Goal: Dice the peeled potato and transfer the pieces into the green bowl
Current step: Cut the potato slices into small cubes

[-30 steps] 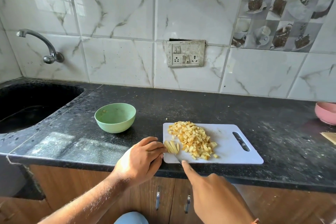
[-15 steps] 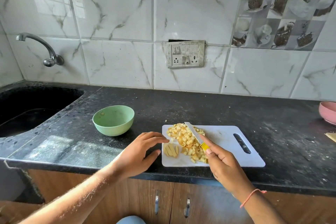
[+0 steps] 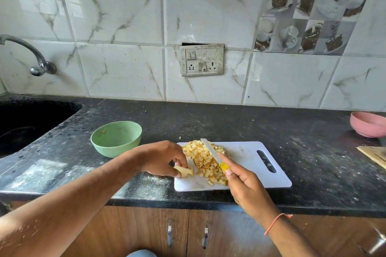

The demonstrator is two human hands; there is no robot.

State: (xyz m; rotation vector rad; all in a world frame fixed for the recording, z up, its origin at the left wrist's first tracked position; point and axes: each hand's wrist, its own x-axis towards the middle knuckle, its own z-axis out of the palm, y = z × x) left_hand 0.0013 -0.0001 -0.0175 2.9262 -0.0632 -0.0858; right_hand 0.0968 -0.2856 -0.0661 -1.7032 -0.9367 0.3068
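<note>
A white cutting board [image 3: 248,158] lies on the black counter and carries a heap of diced potato [image 3: 205,159]. My left hand [image 3: 161,157] pinches a few potato strips [image 3: 184,171] at the board's left edge. My right hand [image 3: 243,182] grips a knife [image 3: 212,153] by its yellow handle, the blade lying over the heap and pointing away from me. The green bowl [image 3: 116,138] stands left of the board, with only a scrap or two of potato visible inside it.
A dark sink [image 3: 27,123] with a tap [image 3: 31,56] is sunk into the counter at far left. A pink bowl [image 3: 368,124] and a wooden board's corner [image 3: 373,155] sit at far right. The counter's front edge runs just below the cutting board.
My right hand rose from below the counter edge and brought the knife over the diced heap. My left hand shifted and closed its fingers on the potato strips, lifting one end.
</note>
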